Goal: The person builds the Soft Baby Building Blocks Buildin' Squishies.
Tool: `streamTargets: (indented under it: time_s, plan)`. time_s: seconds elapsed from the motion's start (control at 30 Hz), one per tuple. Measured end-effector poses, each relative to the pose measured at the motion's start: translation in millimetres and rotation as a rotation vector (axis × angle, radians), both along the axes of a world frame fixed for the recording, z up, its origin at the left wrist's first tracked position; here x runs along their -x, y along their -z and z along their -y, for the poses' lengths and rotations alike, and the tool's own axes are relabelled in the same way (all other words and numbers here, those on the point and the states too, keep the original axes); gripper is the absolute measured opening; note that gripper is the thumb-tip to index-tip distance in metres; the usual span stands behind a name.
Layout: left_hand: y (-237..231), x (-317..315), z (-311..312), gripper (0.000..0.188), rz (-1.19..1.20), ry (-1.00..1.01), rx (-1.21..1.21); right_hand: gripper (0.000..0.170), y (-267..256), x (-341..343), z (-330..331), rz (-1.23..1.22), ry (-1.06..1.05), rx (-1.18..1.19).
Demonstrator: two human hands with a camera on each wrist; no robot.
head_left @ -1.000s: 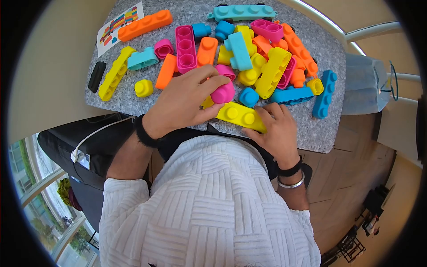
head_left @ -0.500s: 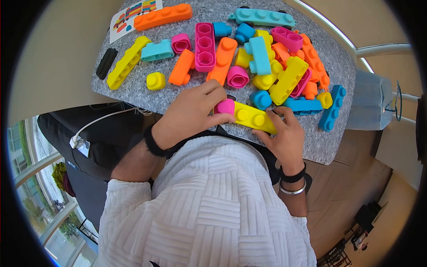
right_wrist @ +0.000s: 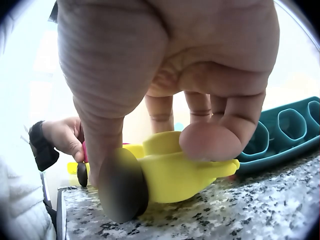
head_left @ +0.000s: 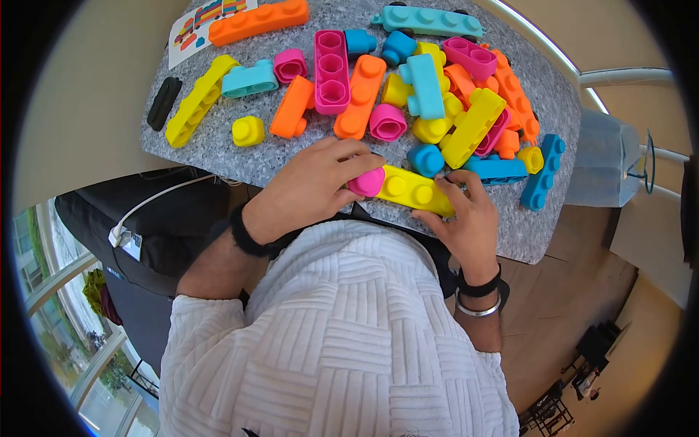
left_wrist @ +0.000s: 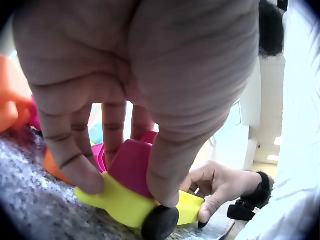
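One pink block [head_left: 368,183] clamped in left hand [head_left: 300,186], its yellow base [head_left: 409,190] in right hand's [head_left: 468,224] pinch.

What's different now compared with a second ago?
The pink block has come down onto the left end of the yellow base; the left hand still grips the block. Nothing has been let go. The right hand still holds the base's other end, and the loose blocks look unmoved.

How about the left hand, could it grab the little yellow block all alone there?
Probably yes: only bare table shows between the left hand and the small yellow block. But its grip is on the pink block, so it would likely let go first.
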State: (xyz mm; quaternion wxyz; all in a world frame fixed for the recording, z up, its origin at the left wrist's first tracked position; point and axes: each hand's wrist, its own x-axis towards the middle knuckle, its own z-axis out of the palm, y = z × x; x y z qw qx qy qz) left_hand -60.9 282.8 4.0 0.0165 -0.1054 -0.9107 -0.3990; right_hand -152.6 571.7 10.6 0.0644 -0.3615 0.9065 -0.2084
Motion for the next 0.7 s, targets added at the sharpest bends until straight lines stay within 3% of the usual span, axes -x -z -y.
streamTargets:
  time_s: [0.37, 0.43, 0.5, 0.63, 0.7]
  plan:
    - [-14.8, 1.3, 13.1, 0.058, 0.065, 0.008, 0.0, 0.057, -14.4, 13.5, 3.6, 0.035, -0.105, -0.069]
    - [-19.4, 0.6, 20.5, 0.058, 0.065, -0.01, 0.006, 0.049, -21.6, 17.7, 4.0, 0.048, -0.145, 0.099]
    - [-17.4, 5.5, 31.7, 0.057, -0.267, -0.23, 0.065, 0.044, -29.9, 23.3, 4.5, -0.025, -0.166, 0.171]
    - [-3.3, 14.5, 42.1, 0.041, -0.31, -0.248, 0.401, 0.034, -41.2, 30.0, 7.7, -0.169, -0.146, 0.296]
    - [2.5, 12.9, 41.9, 0.037, -0.254, -0.256, 0.364, 0.032, -43.7, 32.0, 12.2, -0.199, -0.174, 0.326]
